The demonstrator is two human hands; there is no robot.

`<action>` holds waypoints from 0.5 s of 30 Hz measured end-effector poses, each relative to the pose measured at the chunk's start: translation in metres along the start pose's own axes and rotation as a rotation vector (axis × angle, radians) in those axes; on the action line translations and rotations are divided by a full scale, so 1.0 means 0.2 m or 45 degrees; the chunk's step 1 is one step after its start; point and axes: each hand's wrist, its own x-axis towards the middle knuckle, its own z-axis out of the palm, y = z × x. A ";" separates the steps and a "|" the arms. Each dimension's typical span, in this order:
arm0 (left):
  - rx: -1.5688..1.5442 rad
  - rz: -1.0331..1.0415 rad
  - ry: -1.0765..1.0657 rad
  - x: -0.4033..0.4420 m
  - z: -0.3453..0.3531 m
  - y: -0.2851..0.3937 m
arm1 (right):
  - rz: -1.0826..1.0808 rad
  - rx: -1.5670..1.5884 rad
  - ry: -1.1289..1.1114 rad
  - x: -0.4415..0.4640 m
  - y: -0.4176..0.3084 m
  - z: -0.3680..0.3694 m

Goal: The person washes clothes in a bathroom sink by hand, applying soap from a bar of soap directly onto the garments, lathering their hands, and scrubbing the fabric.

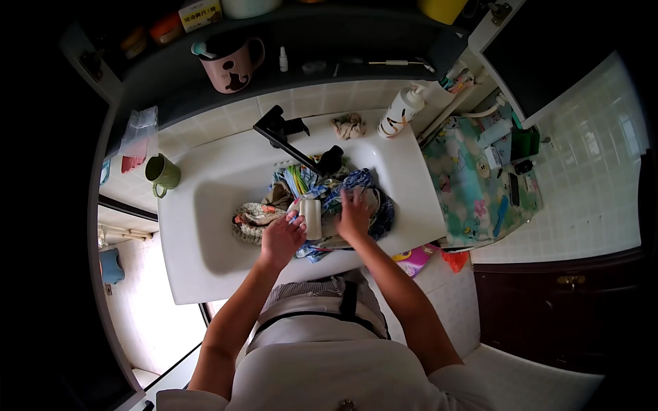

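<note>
A white bar, which looks like soap, sits in the sink on a heap of wet, patterned cloth. My left hand is turned palm up with its fingers apart, the fingertips close against the bar's left side. Whether they touch it, I cannot tell. On the bar's other side, my right hand is spread over the blue and dark cloth, slightly blurred. A knitted cream piece with orange spots lies left of my left hand. The black faucet reaches over the heap.
Around the cloth is the white sink. A green mug stands at its left corner, a white pump bottle and a crumpled cloth at the back. Above is a dark shelf with a pink mug. A patterned side counter holds small items.
</note>
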 end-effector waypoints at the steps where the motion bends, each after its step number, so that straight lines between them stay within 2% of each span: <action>1: 0.015 -0.016 0.016 0.00 0.00 0.00 | -0.133 0.065 0.059 -0.04 -0.02 0.04; 3: 0.000 -0.017 -0.004 0.00 0.00 0.01 | -0.335 0.074 0.236 -0.08 -0.01 0.07; 6: -0.020 -0.014 -0.044 -0.02 0.02 0.02 | -0.208 -0.024 0.259 -0.09 0.05 -0.11; 9: 0.053 -0.010 -0.080 -0.03 0.03 0.03 | -0.094 0.667 0.362 -0.02 0.18 -0.06; 10: 0.092 -0.020 -0.084 -0.03 0.02 0.03 | -0.065 0.990 0.508 -0.03 0.16 -0.05; 13: 0.396 -0.096 -0.151 -0.01 0.04 0.00 | 0.403 1.995 0.162 -0.13 0.04 -0.23; 15: 0.531 -0.142 -0.178 -0.01 0.05 -0.02 | 0.457 2.168 -0.378 -0.20 0.08 -0.26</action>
